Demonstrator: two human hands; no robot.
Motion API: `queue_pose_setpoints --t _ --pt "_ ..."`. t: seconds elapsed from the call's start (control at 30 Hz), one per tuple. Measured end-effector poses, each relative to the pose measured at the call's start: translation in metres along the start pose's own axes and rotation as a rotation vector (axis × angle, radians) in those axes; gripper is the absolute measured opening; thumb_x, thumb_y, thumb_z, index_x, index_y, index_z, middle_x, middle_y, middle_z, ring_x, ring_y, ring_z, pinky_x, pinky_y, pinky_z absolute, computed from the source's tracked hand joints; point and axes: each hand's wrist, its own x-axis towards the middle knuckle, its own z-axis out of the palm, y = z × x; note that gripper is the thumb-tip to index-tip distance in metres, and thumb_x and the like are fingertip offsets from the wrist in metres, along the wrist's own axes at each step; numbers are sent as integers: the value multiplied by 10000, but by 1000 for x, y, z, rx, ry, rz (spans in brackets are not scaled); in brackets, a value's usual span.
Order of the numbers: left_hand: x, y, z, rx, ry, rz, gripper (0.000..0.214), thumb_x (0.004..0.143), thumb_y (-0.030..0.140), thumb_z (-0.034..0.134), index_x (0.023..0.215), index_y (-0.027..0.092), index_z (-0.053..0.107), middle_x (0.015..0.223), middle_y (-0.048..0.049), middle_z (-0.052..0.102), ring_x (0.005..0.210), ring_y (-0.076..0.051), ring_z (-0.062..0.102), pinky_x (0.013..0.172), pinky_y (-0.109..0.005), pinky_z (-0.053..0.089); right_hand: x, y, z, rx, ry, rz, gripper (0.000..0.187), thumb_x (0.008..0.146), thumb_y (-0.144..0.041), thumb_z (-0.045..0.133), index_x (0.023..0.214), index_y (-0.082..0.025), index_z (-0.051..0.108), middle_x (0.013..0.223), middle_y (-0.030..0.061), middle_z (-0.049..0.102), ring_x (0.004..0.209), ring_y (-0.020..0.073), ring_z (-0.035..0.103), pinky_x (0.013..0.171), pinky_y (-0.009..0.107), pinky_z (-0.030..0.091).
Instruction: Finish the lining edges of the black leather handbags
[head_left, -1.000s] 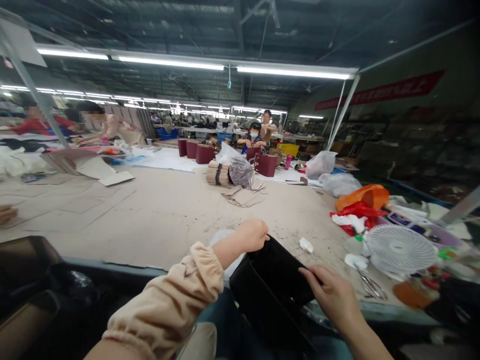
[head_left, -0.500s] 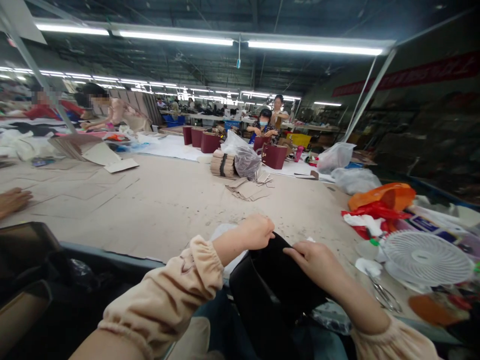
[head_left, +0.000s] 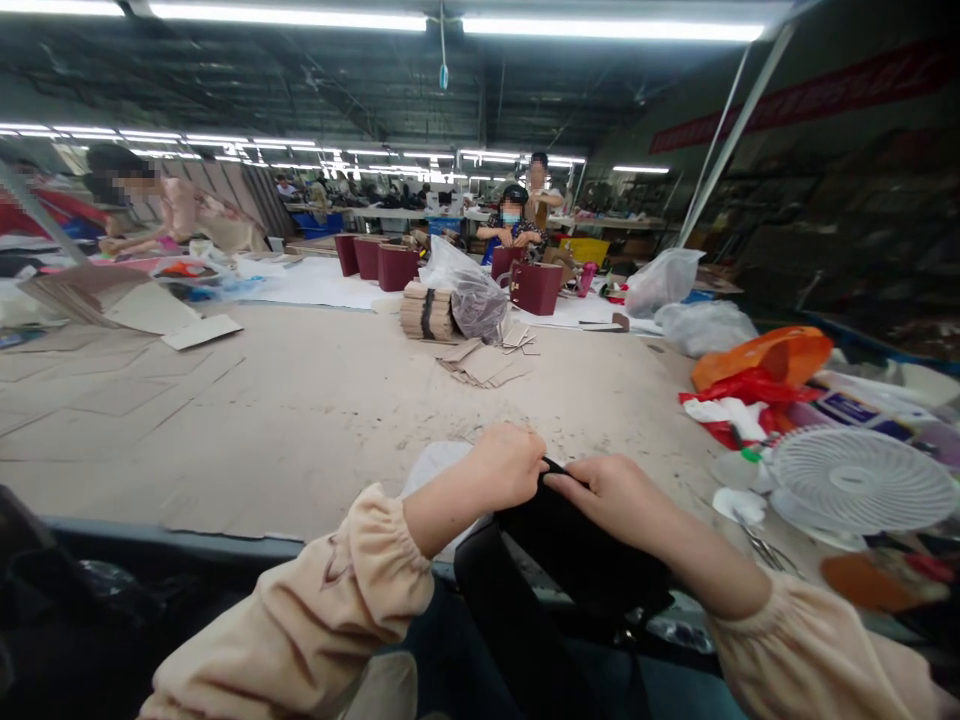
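Note:
A black bag (head_left: 585, 545) rests at the table's near edge, over my lap, with its upper rim raised toward the table. My left hand (head_left: 508, 465) is closed on the far corner of that rim, its fingers curled in. On the same edge, just to the right, my right hand (head_left: 619, 500) pinches the bag with the thumb on top and the fingers behind. Both hands are close together. The inside of the bag and its lower part are too dark to make out.
A white fan (head_left: 862, 480) and scissors (head_left: 765, 545) lie at right, near an orange bag (head_left: 765, 358). Ahead are a strapped bundle of brown boards (head_left: 426, 312), loose board pieces (head_left: 484, 365) and maroon bags (head_left: 536, 288). Co-workers (head_left: 514, 225) stand beyond the table.
My right hand has moved left along the rim, closer to my left hand. The bag's opening looks narrower. My view has shifted down and right, and a co-worker's hand at left is out of sight.

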Motion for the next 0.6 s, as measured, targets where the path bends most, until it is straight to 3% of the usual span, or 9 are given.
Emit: queue_pose_setpoints --t 0.13,0.37,0.5,0.6 --pt "2 2 -1 -8 -3 -17 219 839 254 504 788 140 685 810 -100 698 750 -225 646 664 -309 473 7 4 -3 47 -62 -42 485 923 -457 372 600 -205 633 555 4 621 531 127 531 531 247 309" --pt "-9 0 -8 -107 53 -78 266 847 351 518 701 177 656 736 -46 688 719 -188 629 653 -285 448 6 0 -1 6 -9 6 471 919 -422 379 592 -205 639 569 23 638 534 140 557 515 254 300" --pt "-27 4 -21 -202 175 -143 306 855 458 505 812 191 648 890 -57 694 841 -192 631 771 -296 462 6 -2 -1 13 9 47 451 906 -412 408 588 -207 654 573 35 654 541 147 576 512 255 308" --pt "-34 11 -22 -134 160 -172 314 799 495 578 888 198 629 994 -69 672 935 -227 606 856 -349 453 7 -3 -1 -5 21 37 414 892 -379 437 597 -210 674 601 46 677 571 158 596 530 263 323"
